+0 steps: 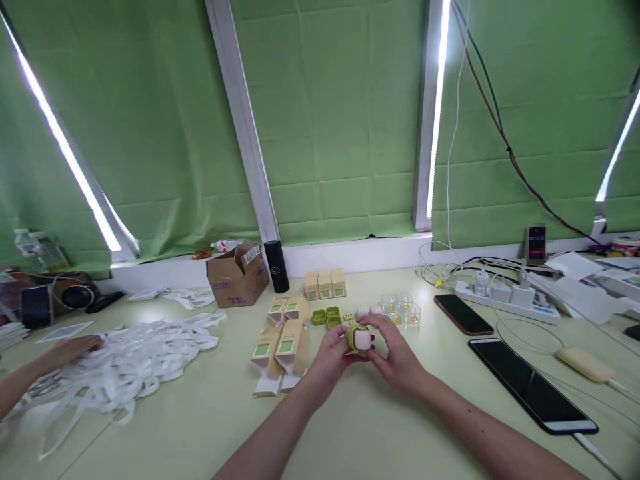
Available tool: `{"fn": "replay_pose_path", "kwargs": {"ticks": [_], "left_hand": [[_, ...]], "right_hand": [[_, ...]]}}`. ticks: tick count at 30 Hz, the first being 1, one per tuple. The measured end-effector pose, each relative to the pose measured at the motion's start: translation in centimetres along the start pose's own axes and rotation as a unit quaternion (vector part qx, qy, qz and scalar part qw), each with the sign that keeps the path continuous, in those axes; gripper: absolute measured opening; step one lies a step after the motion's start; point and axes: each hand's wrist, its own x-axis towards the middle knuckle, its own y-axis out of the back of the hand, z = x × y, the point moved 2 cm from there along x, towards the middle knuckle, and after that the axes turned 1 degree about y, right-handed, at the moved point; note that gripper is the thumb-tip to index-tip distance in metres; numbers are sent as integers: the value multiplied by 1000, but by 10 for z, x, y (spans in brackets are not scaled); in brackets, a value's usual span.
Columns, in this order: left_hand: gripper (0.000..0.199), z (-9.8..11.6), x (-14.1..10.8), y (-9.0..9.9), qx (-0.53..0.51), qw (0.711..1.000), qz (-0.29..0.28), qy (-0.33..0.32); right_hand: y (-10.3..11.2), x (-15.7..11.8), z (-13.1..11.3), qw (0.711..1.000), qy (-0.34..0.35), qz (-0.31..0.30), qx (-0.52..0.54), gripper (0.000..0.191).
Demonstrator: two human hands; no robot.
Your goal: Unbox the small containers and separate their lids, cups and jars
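Between both hands, above the table, is a small pale-pink rounded block with an olive-green sleeve (359, 338) on its left side. My left hand (331, 357) grips the green side with fingers and thumb. My right hand (399, 355) is closed around the pale side. Just beyond the hands sit several olive-green square cups (326, 315), small yellowish pieces (349, 317) and more pale blocks (369, 310), partly hidden by my fingers. Clear cups with gold-coloured middles (401, 309) stand behind my right hand. Left of my left hand lie several kraft-paper cartons with open flaps (278, 350).
Three closed cartons (325, 285) stand farther back, near a brown cardboard box (238, 277) and black cylinder (277, 267). At left, another person's hand (83, 347) touches piled white straps (150, 360). Phones (533, 383), cables and a power strip (507, 300) occupy the right.
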Motion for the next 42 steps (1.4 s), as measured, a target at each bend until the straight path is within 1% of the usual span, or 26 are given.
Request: {"fn": "replay_pose_path", "kwargs": {"ticks": [3,6,8,9,12,14,19,22,26,29,31,33,35,37,39,40,42], "left_hand": [[39,-3,2,2,17,1000,-1,-13],[37,-1,5,10,76,995,41,-47],[35,3,6,15,132,986,72,-77],[34,6,5,16,159,980,78,-96],[41,13,2,15,227,960,58,-155],[48,14,-1,13,261,948,36,-178],[59,8,-6,9,322,930,16,-179],[64,7,-8,6,347,920,18,-183],[61,10,-10,2,365,908,13,-206],[53,8,-9,2,379,899,14,-221],[48,7,-8,4,388,889,23,-242],[47,7,-8,5,397,877,32,-268],[44,7,-8,6,409,864,40,-292],[41,8,-9,8,423,849,51,-312],[40,9,-10,9,437,836,65,-326],[41,9,-10,9,445,829,70,-331],[43,9,-9,9,464,816,75,-335]], "right_hand": [[4,2,-3,998,-27,5,54,45],[9,4,-4,991,-79,14,104,42],[10,4,-2,985,-112,19,128,40],[11,4,0,982,-125,22,137,40],[10,3,9,974,-147,32,168,41],[10,3,14,969,-151,32,194,41],[10,5,11,950,-140,-11,278,42],[11,7,5,931,-148,-42,331,46],[9,7,3,903,-173,-74,387,51],[6,5,8,886,-193,-68,416,58],[5,4,10,880,-195,-66,429,62],[4,4,11,889,-176,-60,419,59],[6,4,9,915,-141,-45,376,52],[10,4,5,949,-103,-22,296,46],[14,3,0,979,-66,8,195,44],[16,3,-3,988,-45,22,143,44],[18,2,-8,998,4,41,51,45]]}}
